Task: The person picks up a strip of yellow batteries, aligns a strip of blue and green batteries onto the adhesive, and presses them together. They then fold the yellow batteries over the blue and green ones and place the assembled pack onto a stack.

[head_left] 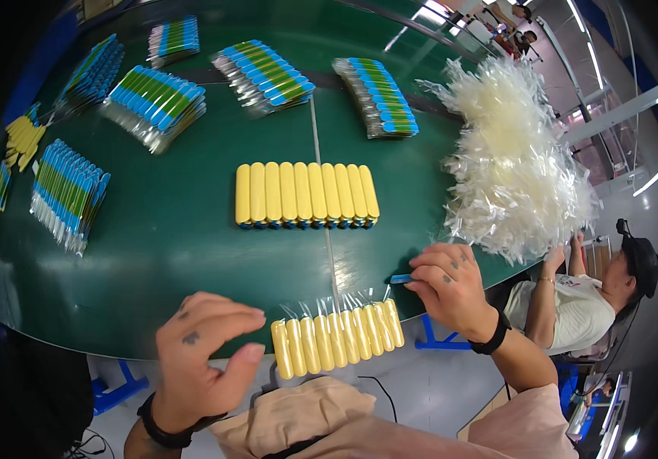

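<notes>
My left hand is at the table's near edge, thumb and fingers apart, with nothing in it. Just right of it, a row of yellow rounded sticks in clear sleeves lies along the edge, the loose sleeve ends pointing away from me. My right hand is above the right end of this row, pinching a small blue strip between thumb and fingertips. Farther out, mid-table, sits a second block of yellow sticks; dark blue shows beneath their near ends.
Stacks of blue-and-green sleeved pieces stand across the far and left parts of the green table. A big heap of clear plastic sleeves covers the right. Loose yellow sticks lie far left. Another person sits at the right edge.
</notes>
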A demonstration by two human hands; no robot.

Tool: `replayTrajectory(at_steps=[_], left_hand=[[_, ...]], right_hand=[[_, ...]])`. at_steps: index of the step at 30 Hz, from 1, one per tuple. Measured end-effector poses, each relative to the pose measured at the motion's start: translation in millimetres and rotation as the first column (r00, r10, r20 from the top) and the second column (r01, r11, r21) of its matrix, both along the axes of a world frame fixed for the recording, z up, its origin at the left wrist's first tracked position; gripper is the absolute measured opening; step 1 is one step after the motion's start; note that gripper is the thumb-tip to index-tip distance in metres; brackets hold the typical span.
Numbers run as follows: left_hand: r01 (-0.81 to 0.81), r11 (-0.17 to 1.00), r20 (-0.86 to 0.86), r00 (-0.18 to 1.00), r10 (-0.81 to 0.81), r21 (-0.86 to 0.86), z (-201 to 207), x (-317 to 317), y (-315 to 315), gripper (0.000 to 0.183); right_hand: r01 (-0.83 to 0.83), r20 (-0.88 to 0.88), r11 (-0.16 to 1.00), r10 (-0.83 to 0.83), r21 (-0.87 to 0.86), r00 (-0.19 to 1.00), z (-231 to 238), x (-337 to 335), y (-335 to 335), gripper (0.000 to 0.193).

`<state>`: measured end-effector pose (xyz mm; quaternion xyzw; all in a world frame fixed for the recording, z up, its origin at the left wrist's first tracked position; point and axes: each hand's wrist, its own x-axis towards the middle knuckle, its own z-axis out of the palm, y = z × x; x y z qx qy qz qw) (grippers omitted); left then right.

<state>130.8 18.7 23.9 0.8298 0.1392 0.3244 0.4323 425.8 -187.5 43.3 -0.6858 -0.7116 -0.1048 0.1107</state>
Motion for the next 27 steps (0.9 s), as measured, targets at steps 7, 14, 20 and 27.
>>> replayTrajectory(at_steps=[7, 14, 20, 27], left_hand=[[-0.028, 0.943, 0.02, 0.999, 0.037, -0.331, -22, -1, 0, 0.017], [-0.105, 0.906, 0.073, 0.986, 0.147, -0.41, -23, 1, -4, 0.018], [-0.11, 0.878, 0.079, 0.983, 0.165, -0.466, -27, 0, -2, 0.023], [-0.062, 0.91, 0.044, 0.995, 0.087, -0.41, -26, -6, 0, 0.028]], right_hand=[[-0.285, -0.214, 0.893, 0.221, -0.348, 0.952, 25, -54, 56, 0.019], [-0.436, -0.284, 0.836, 0.351, -0.333, 0.892, 9, -95, 127, 0.017], [-0.5, -0.33, 0.806, 0.4, -0.318, 0.855, 9, -76, 121, 0.013], [-0.343, -0.246, 0.829, 0.256, -0.442, 0.935, 28, 11, 41, 0.017]])
